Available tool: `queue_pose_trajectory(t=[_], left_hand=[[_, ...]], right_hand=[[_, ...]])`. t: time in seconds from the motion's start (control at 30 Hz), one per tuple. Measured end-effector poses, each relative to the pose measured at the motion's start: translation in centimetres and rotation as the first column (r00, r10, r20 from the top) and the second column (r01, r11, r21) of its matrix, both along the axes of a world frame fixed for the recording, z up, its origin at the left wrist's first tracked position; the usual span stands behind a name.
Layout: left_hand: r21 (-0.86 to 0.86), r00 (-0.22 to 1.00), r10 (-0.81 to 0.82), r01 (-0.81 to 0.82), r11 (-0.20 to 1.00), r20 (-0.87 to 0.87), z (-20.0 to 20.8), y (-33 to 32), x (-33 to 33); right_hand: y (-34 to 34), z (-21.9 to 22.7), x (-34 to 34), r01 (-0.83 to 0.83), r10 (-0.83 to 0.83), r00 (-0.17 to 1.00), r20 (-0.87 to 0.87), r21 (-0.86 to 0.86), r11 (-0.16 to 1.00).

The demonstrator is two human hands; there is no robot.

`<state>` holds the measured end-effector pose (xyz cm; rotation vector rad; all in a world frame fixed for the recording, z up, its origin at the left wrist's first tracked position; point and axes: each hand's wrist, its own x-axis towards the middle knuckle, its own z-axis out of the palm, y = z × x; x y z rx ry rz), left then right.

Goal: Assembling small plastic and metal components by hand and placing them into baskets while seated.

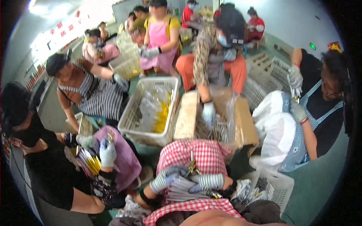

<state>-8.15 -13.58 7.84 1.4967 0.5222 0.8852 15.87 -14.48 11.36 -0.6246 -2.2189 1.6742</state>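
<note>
Currently, your left hand [169, 175], gloved in grey-blue, reaches in over your lap from the left, fingers bent, their tips at a golden metal piece [193, 167]. A slim grey rod [192, 155] stands up from that piece, pointing away from you. Grip state, left: blur hides whether the fingers close on the piece; you cannot tell from this view.

Your right hand [206, 182], in a striped glove, lies just below and to the right of the golden piece, fingers pointing left over a bundle of silvery-white strips [181, 191]. Grip state, right: cannot tell whether it is clenched or merely resting. So the piece sits between your two hands, at the left fingertips and near the right hand's upper edge.

The bundle lies across your red-and-white checked apron [196, 150], beneath both hands. A second gold-and-silver piece [216, 195] shows just below your right wrist.

Surroundings: a white basket [284, 188] stands at your right, crumpled silvery packets [245, 193] near its left side. Ahead, a cardboard box [245, 124] holds thin grey pieces, a co-worker's gloved hand [208, 113] reaching into it; left of it, a white crate [149, 137] carries clear and yellow packets [154, 109]
</note>
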Motion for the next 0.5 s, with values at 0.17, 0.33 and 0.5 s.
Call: queue_pose_trajectory(t=[0.17,0.33,0.5], left_hand=[[0.416,0.965,0.055,0.059,0.907,-0.256,0.1,-3.1,-0.1],[-0.002,0.893,0.097,-0.109,0.994,-0.439,2.9,-5.2,-0.5],[0.351,0.949,0.188,-0.091,0.932,-0.252,1.5,-3.9,-2.1]], right_hand=[[0.9,-0.6,1.1,-0.091,0.059,0.968,0.242,0.125,0.988],[0.5,-0.2,-0.5,0.144,-0.216,0.974,0.064,0.557,0.818],[1.1,1.6,0.4,0.442,-0.497,0.808,-0.317,-0.232,0.866]])
